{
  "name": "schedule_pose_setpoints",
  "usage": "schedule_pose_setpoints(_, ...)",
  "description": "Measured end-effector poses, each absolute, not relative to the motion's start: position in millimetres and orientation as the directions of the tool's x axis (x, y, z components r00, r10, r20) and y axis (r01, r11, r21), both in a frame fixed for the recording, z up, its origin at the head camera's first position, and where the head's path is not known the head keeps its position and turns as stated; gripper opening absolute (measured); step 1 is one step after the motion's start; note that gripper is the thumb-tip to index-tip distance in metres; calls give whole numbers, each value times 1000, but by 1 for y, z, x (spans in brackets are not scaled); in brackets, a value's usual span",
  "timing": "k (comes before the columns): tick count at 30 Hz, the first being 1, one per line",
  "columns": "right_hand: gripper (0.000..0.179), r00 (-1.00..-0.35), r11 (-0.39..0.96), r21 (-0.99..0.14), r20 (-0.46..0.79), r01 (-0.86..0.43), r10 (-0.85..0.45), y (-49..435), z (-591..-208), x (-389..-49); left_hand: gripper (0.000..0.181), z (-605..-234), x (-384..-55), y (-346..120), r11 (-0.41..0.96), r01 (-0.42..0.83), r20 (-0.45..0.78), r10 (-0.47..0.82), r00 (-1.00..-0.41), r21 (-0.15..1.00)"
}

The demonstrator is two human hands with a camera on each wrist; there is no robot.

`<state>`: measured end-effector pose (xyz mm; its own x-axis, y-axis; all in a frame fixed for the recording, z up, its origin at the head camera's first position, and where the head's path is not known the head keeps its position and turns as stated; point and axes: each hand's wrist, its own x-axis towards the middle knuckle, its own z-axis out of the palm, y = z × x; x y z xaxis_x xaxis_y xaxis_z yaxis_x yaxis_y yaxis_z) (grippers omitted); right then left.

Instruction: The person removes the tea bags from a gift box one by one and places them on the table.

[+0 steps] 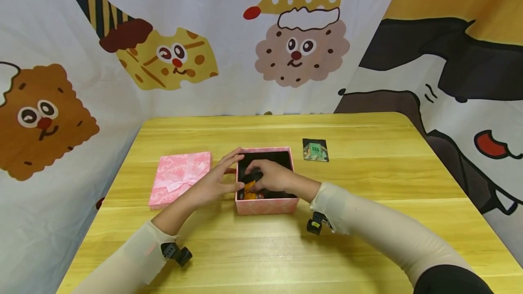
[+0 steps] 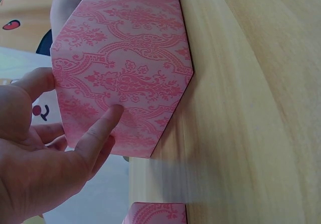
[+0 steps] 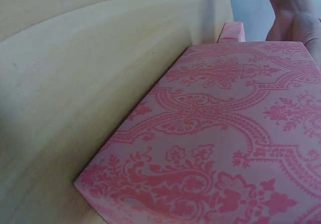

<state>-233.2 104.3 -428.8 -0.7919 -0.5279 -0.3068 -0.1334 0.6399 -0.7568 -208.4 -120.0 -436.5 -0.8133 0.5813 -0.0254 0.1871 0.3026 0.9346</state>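
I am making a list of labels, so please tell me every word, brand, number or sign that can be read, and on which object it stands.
No text is readable in any view.
Green-and-black packet: marks too small to read.
Orange item: partly hidden, too small to read.
Pink box: printed ornament, no lettering visible.
Pink lid: no lettering visible.
Backdrop: cartoon drawings, no words visible.

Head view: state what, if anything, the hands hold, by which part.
Left hand grips the pink rectangular box by its left side; right hand, inside, is at an orange item; hold unclear.
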Motion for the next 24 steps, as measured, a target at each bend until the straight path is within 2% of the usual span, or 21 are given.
schedule_pose_setpoints(9,41,-812,551,-832,-275,-68,-515,106,-427,-232,77,-434,-208,-119,320,173,-47,577,-815,931)
schedule_pose_setpoints(16,41,-853,574,-815,-238,-84,-464,107,-423,-231,77,-434,-207,-119,317,169,-48,577,-815,933)
schedule_pose_setpoints(24,41,-860,547,-833,-219,-81,-462,113,-409,-233,77,-435,-207,-119,303,156,-49,574,-817,940)
